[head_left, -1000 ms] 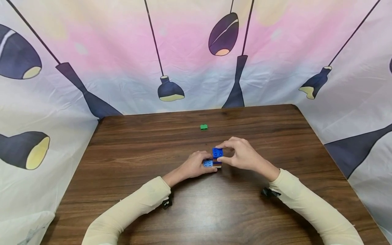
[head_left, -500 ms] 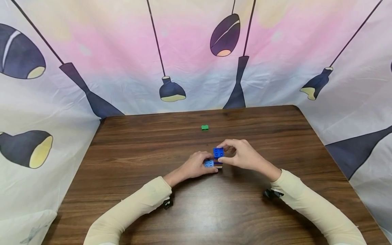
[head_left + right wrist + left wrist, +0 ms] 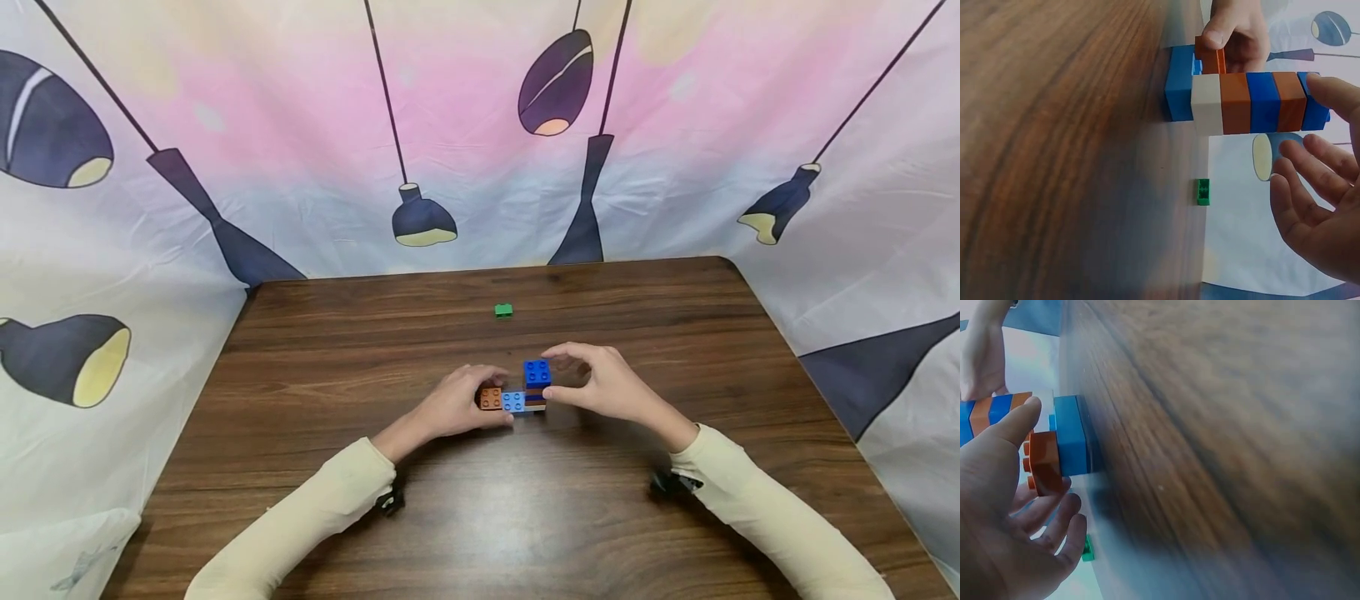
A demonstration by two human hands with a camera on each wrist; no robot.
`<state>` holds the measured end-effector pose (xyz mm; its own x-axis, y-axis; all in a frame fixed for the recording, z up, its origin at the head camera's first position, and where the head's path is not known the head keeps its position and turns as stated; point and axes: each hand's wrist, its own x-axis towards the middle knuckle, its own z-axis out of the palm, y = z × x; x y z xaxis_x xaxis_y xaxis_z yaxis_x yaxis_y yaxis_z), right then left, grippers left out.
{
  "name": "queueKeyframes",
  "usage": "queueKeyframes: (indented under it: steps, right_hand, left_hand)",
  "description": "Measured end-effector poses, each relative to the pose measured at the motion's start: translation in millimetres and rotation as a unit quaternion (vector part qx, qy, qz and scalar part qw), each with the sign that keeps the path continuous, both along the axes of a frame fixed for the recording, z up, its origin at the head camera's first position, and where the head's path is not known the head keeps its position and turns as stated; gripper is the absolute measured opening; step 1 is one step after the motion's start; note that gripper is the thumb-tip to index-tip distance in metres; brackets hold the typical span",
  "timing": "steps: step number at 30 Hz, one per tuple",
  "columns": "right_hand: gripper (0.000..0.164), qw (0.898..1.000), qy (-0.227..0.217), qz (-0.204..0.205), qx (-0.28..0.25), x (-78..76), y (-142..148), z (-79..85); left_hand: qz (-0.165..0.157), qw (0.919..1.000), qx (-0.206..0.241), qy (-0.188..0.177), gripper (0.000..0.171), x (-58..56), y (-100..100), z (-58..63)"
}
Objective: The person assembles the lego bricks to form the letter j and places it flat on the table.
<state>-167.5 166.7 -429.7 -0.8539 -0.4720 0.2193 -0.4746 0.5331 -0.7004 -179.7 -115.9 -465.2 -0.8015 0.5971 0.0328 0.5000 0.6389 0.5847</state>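
Observation:
A light blue brick (image 3: 513,402) lies low on the wooden table. At its right end rises a tower (image 3: 537,375) of white, orange and blue bricks, topped by a blue one. An orange brick (image 3: 1045,461) with its studs showing sits on the light blue brick's left end. My left hand (image 3: 453,402) is spread around that orange brick, thumb in front and fingers behind, with room between them and it. Beside the tower's top is my right hand (image 3: 603,383), its thumb right at the blue brick and its fingers standing off from it.
A small green brick (image 3: 503,311) lies farther back on the wooden table (image 3: 360,333). Behind the table's far edge hangs a cloth (image 3: 480,108) printed with lamps. Dark wrist cameras show under both sleeves.
My left hand has loosened and drawn back to the left, uncovering the orange brick. My right fingers have spread and come away from the top blue brick, which stays on the tower.

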Motion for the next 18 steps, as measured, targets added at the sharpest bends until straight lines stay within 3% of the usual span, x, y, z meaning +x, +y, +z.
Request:
queueKeyframes:
  steps: [8,18]
  right_hand:
    - [0.048,0.999,-0.005,-0.026,-0.024,7.2,1.9,-9.6]
    - [0.051,0.998,-0.006,-0.048,-0.040,13.2,-4.1,-16.5]
  left_hand:
    - [0.018,0.9994,-0.022,0.020,0.068,8.0,-14.4,-1.1]
    - [0.024,0.9985,-0.029,0.039,0.058,10.0,-19.1,-2.5]
